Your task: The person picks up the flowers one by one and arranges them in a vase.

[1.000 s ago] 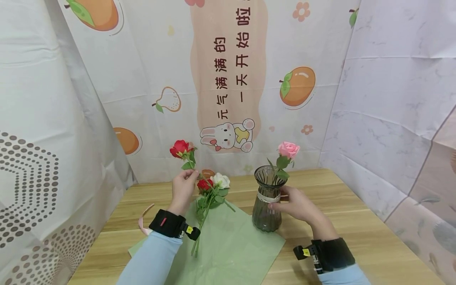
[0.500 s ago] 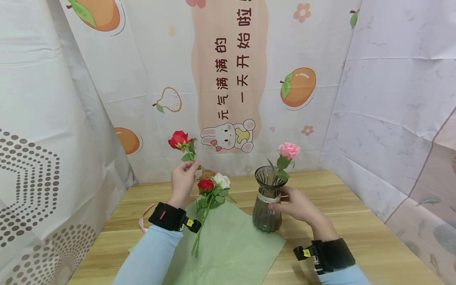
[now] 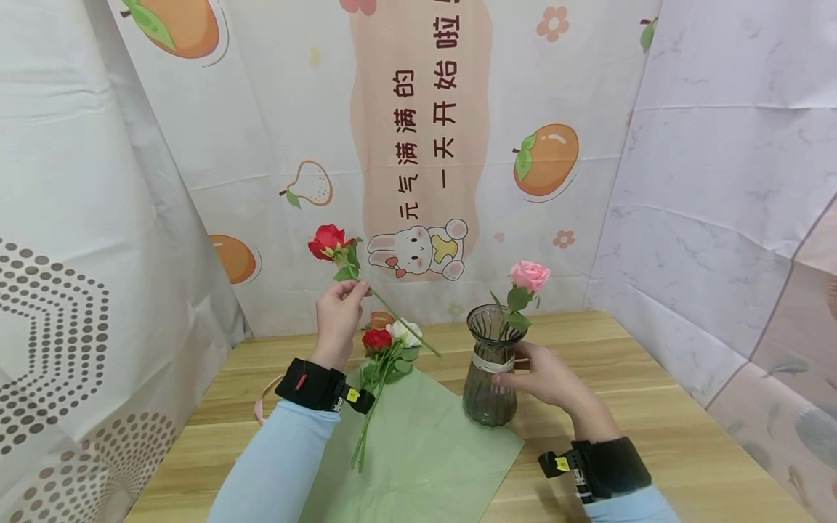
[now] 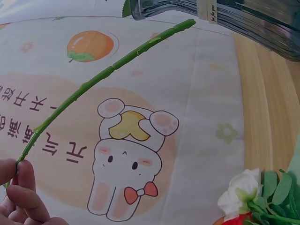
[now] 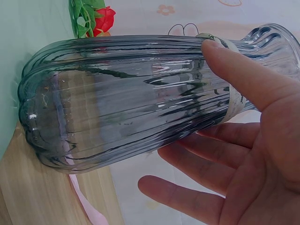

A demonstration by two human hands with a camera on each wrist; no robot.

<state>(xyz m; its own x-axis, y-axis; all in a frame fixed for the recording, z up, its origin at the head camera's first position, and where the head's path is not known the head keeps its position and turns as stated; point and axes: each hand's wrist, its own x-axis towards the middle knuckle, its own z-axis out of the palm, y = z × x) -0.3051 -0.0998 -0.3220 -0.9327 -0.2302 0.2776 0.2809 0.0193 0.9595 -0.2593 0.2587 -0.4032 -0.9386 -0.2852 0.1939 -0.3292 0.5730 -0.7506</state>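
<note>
My left hand (image 3: 338,319) pinches the stem of a red rose (image 3: 328,242) just below its leaves. The bloom tilts up to the left, and the bare green stem (image 4: 112,68) slants down toward the vase, its cut end free in the air. My right hand (image 3: 551,379) holds a ribbed grey glass vase (image 3: 489,398) around its neck, thumb in front and fingers behind, by the pale band. A pink rose (image 3: 530,275) leans to the right in that vase. Below my left hand lie another red rose (image 3: 377,339) and a white rose (image 3: 408,334), stems together.
Under the loose roses and the vase's edge spreads a sheet of green wrapping paper (image 3: 425,450) on the wooden table (image 3: 654,407). A pink ribbon (image 3: 260,407) lies at the left, partly behind my forearm. A printed cloth (image 3: 261,109) hangs behind the table.
My left hand has lifted the red rose upward, away from the loose flowers, and its stem has swung out toward the vase. My right hand and the vase have stayed still.
</note>
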